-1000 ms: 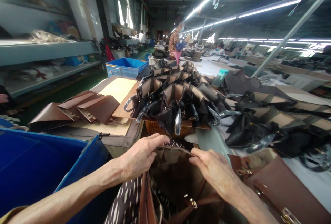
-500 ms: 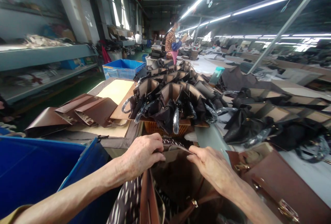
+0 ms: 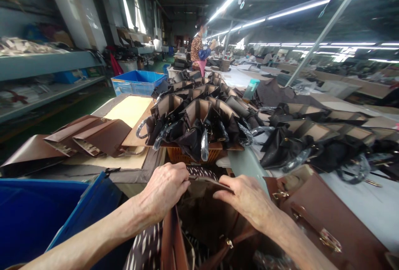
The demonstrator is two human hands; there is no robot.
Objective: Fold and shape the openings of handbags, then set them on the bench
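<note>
A brown handbag [image 3: 205, 216] lies with its mouth gaping toward me, dark inside, with a brown strap and a small gold clasp low in it. My left hand [image 3: 170, 189] grips the bag's far rim at its left end, fingers curled over the edge. At the right end of the same rim, my right hand [image 3: 241, 193] pinches the edge between thumb and fingers. A patterned dark cloth with white marks [image 3: 143, 247] shows below and beside the bag. To the right leans another brown handbag [image 3: 339, 211] with gold hardware.
Rows of black handbags [image 3: 193, 120] with plastic-wrapped handles stand ahead, and more black bags [image 3: 311, 141] at right. Brown bag pieces [image 3: 102, 135] lie on the left table. A blue bin [image 3: 90, 203] is close by my left arm; another blue bin [image 3: 137, 79] stands farther off. A person [image 3: 198, 49] stands beyond.
The view has turned slightly right, so the surroundings shift left. Both hands keep hold of the bag's rim; the right fingers have slid a little along it.
</note>
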